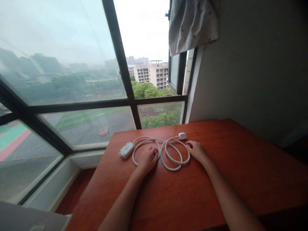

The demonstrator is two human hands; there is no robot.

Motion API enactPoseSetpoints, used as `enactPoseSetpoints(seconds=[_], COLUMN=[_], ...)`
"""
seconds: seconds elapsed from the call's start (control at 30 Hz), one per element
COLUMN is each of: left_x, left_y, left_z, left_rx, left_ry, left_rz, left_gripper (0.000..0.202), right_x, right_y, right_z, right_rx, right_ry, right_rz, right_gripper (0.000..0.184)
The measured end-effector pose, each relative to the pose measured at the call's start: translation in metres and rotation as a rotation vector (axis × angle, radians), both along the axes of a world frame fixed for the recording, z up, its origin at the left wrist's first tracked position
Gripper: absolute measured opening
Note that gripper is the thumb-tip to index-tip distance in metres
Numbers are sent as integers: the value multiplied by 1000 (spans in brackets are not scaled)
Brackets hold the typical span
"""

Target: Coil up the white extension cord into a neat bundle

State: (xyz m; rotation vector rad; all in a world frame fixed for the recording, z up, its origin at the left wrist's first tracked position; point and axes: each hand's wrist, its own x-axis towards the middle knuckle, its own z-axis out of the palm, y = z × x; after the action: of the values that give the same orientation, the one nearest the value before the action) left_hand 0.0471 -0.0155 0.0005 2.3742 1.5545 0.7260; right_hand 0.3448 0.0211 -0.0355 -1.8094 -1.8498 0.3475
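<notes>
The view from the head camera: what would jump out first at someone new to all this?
Probably the pale cable, looped across the red-brown table between a white box on the left and a smaller white block at the upper right. The left hand is at the left loop, the right hand by the right one. Beyond, trees and pale buildings show through the window.

Reddish-brown table (183, 199) with looped white cable (160, 154), plug (182, 136) and boxy white block (126, 150).

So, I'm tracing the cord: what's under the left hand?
A loop of white cord meets the edge of the left hand, with reddish-brown tabletop nearby. Whatever lies directly beneath is covered.
</notes>
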Motion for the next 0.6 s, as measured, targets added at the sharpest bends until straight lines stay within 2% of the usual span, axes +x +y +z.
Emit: enactPoseSetpoints(seconds=[0.6], left_x=[0], left_y=[0], left_z=[1], left_rx=[15], left_ry=[2], left_rz=[-5], left_gripper=[16], right_x=[-1], right_y=[0], right_z=[1], right_rx=[-1], right_ry=[-21], right_rz=[-5], right_gripper=[19])
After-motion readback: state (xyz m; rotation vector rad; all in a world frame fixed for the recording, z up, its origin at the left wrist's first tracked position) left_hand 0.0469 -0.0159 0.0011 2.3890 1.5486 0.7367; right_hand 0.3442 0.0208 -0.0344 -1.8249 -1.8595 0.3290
